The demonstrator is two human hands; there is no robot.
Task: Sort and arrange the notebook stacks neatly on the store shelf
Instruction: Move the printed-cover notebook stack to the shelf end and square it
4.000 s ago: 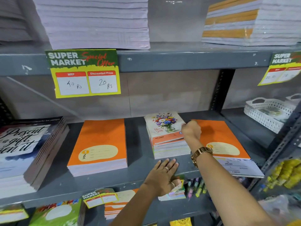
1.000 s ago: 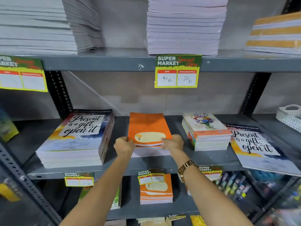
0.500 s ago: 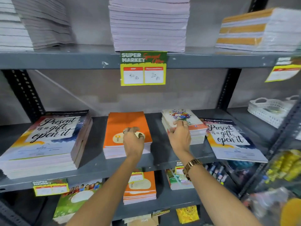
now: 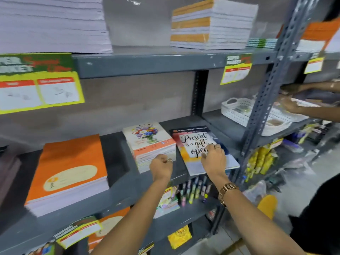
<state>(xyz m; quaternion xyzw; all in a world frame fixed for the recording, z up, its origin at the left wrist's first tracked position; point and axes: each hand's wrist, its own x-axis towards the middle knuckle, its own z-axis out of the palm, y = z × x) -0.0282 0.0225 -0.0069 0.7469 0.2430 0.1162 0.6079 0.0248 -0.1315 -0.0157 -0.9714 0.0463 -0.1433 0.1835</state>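
Observation:
On the middle grey shelf stand an orange notebook stack, a flower-cover stack and a thin "Present is a gift" notebook that overhangs the front edge. My left hand is curled against the front right corner of the flower-cover stack. My right hand lies on the "Present is a gift" cover, fingers bent, hiding part of the lettering. Whether either hand truly grips is unclear.
Tall pale stacks and an orange-banded stack fill the top shelf. Price tags hang from its edge. A white basket sits to the right behind a steel upright. Another person's hands work there. Pens lie below.
The view has swung right. My left hand left the orange stack for the flower-cover stack; my right hand went from the flower-cover stack to the "Present is a gift" notebook.

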